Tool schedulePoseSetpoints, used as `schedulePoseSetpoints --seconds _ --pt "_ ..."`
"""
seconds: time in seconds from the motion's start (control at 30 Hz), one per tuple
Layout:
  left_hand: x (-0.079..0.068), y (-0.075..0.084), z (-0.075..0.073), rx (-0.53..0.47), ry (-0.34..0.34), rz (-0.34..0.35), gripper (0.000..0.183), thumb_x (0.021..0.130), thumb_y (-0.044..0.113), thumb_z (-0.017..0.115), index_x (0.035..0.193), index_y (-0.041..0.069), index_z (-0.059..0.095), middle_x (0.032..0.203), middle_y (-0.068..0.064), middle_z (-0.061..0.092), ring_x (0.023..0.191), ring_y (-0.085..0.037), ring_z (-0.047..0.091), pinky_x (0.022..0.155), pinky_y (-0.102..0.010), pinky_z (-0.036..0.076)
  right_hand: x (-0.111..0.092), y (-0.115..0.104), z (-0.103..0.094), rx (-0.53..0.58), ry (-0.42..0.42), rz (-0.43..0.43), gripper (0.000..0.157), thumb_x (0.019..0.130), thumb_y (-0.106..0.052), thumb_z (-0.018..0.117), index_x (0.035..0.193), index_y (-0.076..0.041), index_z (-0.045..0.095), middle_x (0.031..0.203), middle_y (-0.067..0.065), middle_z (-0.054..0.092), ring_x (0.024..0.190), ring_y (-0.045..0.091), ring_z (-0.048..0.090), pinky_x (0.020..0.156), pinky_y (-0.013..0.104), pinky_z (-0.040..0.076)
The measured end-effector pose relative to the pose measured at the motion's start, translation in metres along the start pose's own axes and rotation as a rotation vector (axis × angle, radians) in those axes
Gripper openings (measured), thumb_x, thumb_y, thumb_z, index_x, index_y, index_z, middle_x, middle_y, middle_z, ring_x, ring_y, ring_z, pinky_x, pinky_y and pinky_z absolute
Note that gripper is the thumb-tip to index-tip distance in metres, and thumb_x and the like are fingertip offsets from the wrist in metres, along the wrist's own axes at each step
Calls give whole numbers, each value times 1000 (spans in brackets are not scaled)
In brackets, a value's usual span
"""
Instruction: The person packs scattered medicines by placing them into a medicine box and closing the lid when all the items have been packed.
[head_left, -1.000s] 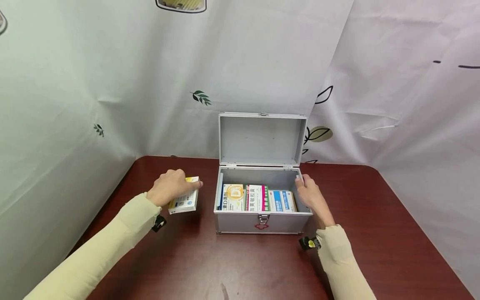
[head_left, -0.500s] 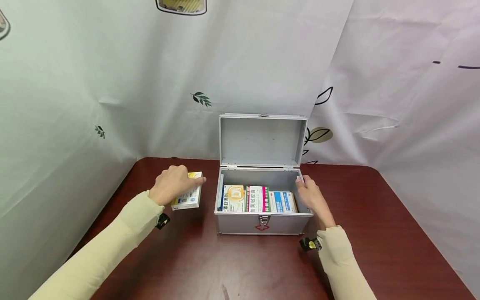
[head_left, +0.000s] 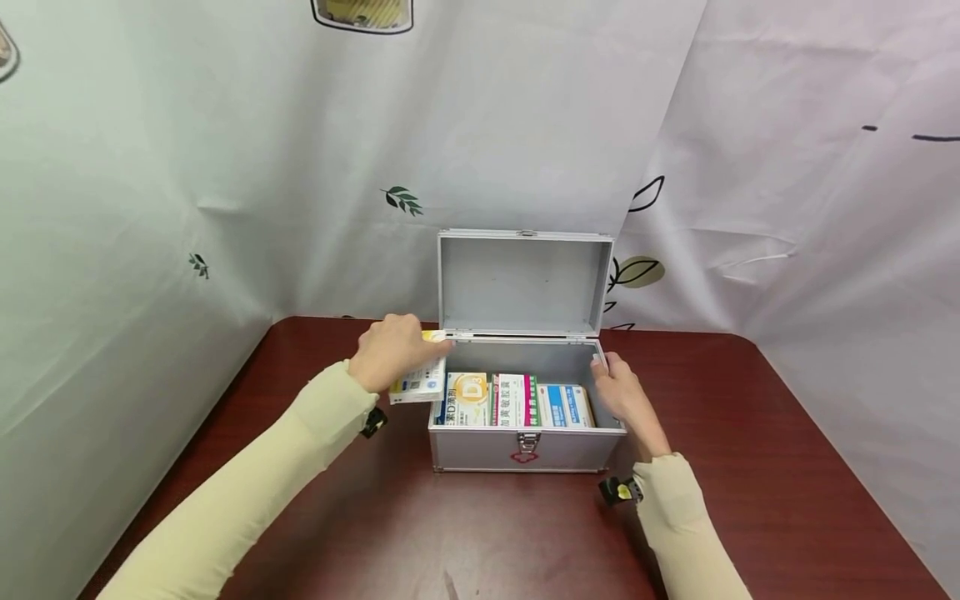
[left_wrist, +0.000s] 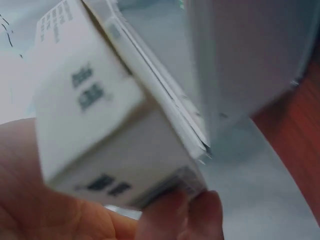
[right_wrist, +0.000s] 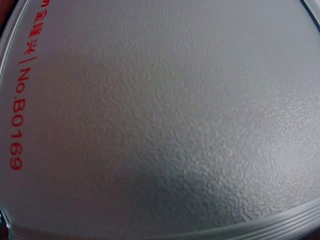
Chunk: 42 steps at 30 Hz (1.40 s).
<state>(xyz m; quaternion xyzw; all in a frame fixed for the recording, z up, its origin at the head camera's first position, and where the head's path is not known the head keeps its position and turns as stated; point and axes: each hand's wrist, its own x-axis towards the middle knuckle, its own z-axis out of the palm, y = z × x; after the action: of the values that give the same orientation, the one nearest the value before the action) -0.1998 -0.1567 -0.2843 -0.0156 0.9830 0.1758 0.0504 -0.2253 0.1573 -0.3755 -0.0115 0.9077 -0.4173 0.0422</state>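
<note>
My left hand (head_left: pixel 393 352) holds a white and yellow medicine box (head_left: pixel 422 383) above the left rim of a silver medicine case (head_left: pixel 480 450). Up close in the left wrist view, fingertips (left_wrist: pixel 162 217) press the end of the white box (left_wrist: pixel 95 120); a pale edge runs alongside it, too blurred to name. My right hand (head_left: pixel 622 392) grips the case's right rim, thumb toward the inside. Inside stand a D3 drops box (head_left: pixel 467 400), a white box with green and magenta edges (head_left: pixel 514 400) and a blue and white box (head_left: pixel 566 406). In the right wrist view, the case's textured wall (right_wrist: pixel 165 110) hides the hand.
The case's lid (head_left: pixel 525 283) stands raised at the back, near the white printed curtain (head_left: pixel 525 125). A front latch (head_left: pixel 528 442) hangs at the middle of the case. The dark red table (head_left: pixel 495 533) extends around it.
My left hand has carried the medicine box right and a little up, from beside the case to its left rim. My right hand has stayed on the right rim.
</note>
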Motion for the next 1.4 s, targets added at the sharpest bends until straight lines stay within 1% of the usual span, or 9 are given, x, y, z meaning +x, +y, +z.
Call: schedulePoseSetpoints --seconds 0.2,0.37,0.6,0.77,0.9,1.03,1.17,1.27,1.4 --pt "11 36 5 3 -13 12 54 78 57 60 91 4 63 74 -8 59 59 -20 58 47 -29 43 0 0 0 6 -2 9 46 100 -24 30 134 6 32 131 29 41 121 40 40 97 56 33" --pt "21 65 22 44 -6 45 49 78 58 59 83 9 61 71 -4 56 59 -17 53 48 -29 40 -1 1 -1 -1 8 0 46 99 -24 31 134 6 32 131 29 41 121 41 40 97 56 33" --pt "29 99 47 -4 -118 99 43 81 52 59 63 13 55 54 2 47 40 -8 40 38 -19 34 -5 0 -2 -5 12 -1 45 99 -24 31 133 6 33 130 29 42 120 40 41 96 55 34" --pt "31 121 58 -7 -137 117 42 80 50 62 78 8 65 68 -2 58 53 -11 49 46 -21 41 -5 -1 -2 10 -8 13 46 100 -25 30 134 7 31 132 30 40 122 41 39 98 56 32" --pt "35 131 65 14 -118 153 43 79 47 64 89 6 68 81 -3 62 66 -14 52 54 -23 44 -4 -2 -2 15 -19 22 48 100 -25 30 136 7 28 135 30 37 124 41 37 99 56 31" --pt "41 137 74 71 -106 145 40 78 46 65 90 8 69 84 -3 63 70 -14 53 57 -24 46 -4 -4 0 17 -22 20 46 99 -24 30 134 6 31 133 30 39 123 41 38 98 55 32" --pt "45 140 83 157 -125 175 43 80 47 62 101 9 68 94 -4 65 79 -15 57 65 -26 50 -3 -6 1 17 2 2 43 99 -22 31 130 7 35 129 30 43 119 40 42 96 55 34" --pt "46 143 90 191 -147 207 47 83 46 59 112 9 64 105 -6 65 88 -17 60 72 -30 51 -3 -6 3 14 12 -13 41 99 -21 32 129 7 37 127 30 45 118 40 43 95 54 35" --pt "46 147 98 206 -151 218 48 84 45 58 117 11 63 113 -6 63 96 -18 60 76 -30 51 -4 -5 3 9 14 -13 41 99 -23 33 129 5 38 127 28 46 118 40 43 95 52 35"
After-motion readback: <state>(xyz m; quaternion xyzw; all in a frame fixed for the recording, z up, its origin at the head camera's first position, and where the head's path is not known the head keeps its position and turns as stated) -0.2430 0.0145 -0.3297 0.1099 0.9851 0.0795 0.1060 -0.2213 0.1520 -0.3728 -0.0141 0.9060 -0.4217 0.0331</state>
